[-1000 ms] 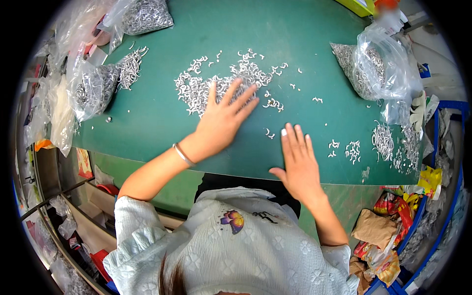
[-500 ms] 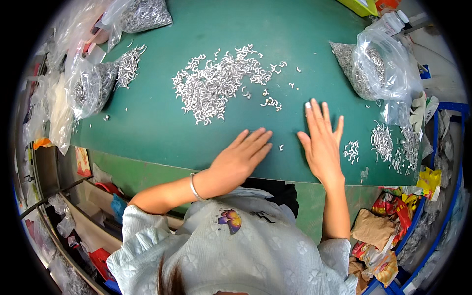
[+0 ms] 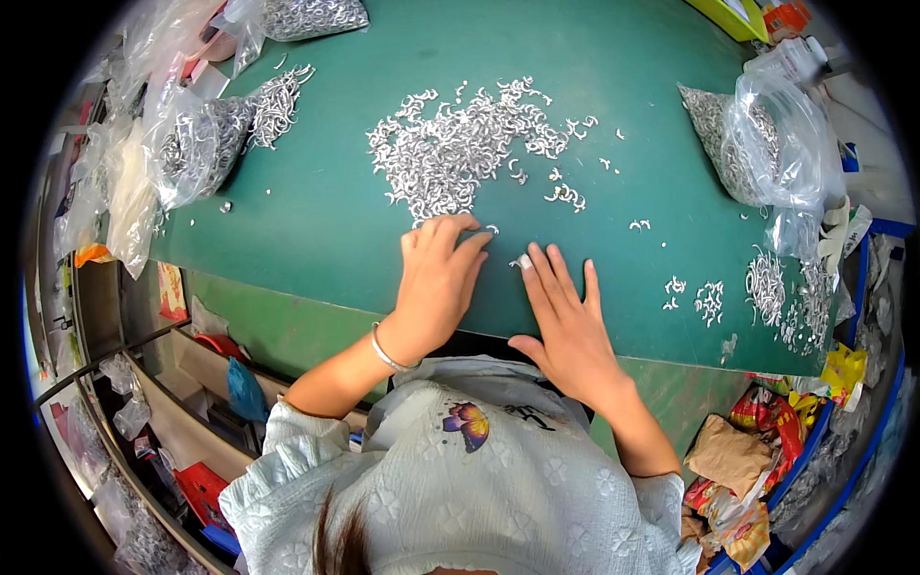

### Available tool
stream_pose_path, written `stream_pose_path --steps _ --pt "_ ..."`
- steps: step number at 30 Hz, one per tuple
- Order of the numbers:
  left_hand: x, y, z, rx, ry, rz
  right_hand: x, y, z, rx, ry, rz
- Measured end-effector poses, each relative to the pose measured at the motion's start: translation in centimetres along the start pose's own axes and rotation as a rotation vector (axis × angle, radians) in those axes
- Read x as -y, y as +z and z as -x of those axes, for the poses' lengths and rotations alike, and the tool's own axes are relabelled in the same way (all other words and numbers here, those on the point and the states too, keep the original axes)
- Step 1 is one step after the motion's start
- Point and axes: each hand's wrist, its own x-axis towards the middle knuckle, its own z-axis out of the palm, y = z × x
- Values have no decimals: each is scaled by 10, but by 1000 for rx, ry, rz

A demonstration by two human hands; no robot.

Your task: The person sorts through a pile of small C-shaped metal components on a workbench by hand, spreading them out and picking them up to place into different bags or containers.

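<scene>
My left hand (image 3: 441, 278) is at the near edge of a large pile of small, curved silvery-grey pieces (image 3: 436, 158). Its fingers are bent, the tips turned right beside a loose piece (image 3: 492, 229), and nothing shows in its grasp. To its right, my right hand (image 3: 565, 331) lies flat on the green tabletop (image 3: 316, 216) with the fingers apart. Just off its index fingertip is another curved piece (image 3: 515, 264). Farther right are small groups of the same pieces, including a sparse one (image 3: 674, 292) and a denser one (image 3: 765, 287).
Clear bags of the pieces stand at the left (image 3: 206, 144), far left (image 3: 311, 17) and right (image 3: 733, 144). A white bottle (image 3: 791, 59) and a yellow-green tray (image 3: 733, 14) are at the far right. Below the tabletop are drawers (image 3: 192, 383) and a blue-framed rack (image 3: 815, 450).
My left hand has gone forward to the pile, its fingers now bent. My right hand has slid left and nearer, leaving a small group of pieces uncovered. The whole view has shifted slightly.
</scene>
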Motion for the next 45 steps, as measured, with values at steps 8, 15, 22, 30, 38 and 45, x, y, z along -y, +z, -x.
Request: stream_pose_path --steps 8,15,22,30,38,45 --pt "-3 3 7 38 51 53 -12 -9 -38 -33 -53 122" --pt "3 -7 15 -47 -119 94 -9 -12 -42 -28 -142 17" --pt "17 -12 25 -169 -192 303 -3 -9 -15 117 -85 82" --pt "30 -26 5 -349 -228 285 11 12 -50 84 -235 178" --pt "44 -24 18 -283 -212 114 -18 -2 23 -19 220 246" --pt "36 -28 8 -141 -58 72 -52 -20 49 -189 536 487"
